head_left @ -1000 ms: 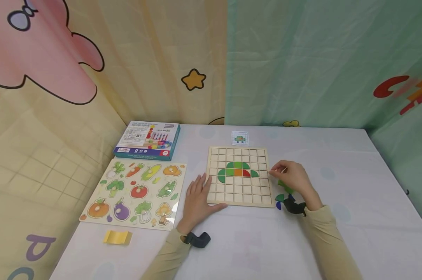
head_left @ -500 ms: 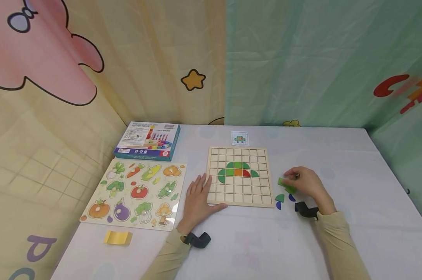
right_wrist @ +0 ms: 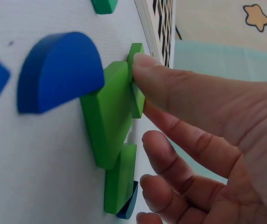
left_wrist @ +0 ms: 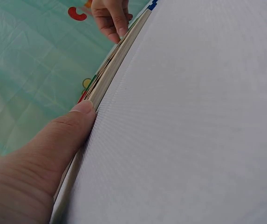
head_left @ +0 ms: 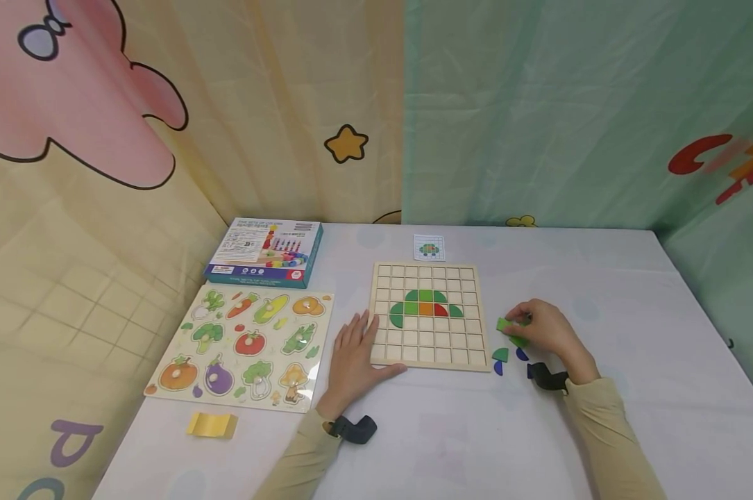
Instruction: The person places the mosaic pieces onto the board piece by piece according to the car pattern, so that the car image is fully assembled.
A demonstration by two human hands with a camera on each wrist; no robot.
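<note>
1. Right of the grid board [head_left: 424, 314], the right hand [head_left: 547, 330] pinches a green piece [head_left: 504, 324] lying on the bench [head_left: 601, 292], its grip clamped on the piece's thin edge.
2. That piece lies just beside the board's right edge; the left hand [head_left: 353, 351] rests flat against the board's left edge, fingers straight.
3. Only the right wrist view shows the green piece [right_wrist: 136, 79] stacked among other green and blue pieces [right_wrist: 58, 70].

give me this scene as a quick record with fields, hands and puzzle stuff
left hand: lies flat on the table, thumb against the grid board's left edge
right hand: pinches a green piece off the loose pieces right of the board
board: part-filled with green, orange and red pieces
pattern card: behind the board
left side: vegetable puzzle, boxed toy
</note>
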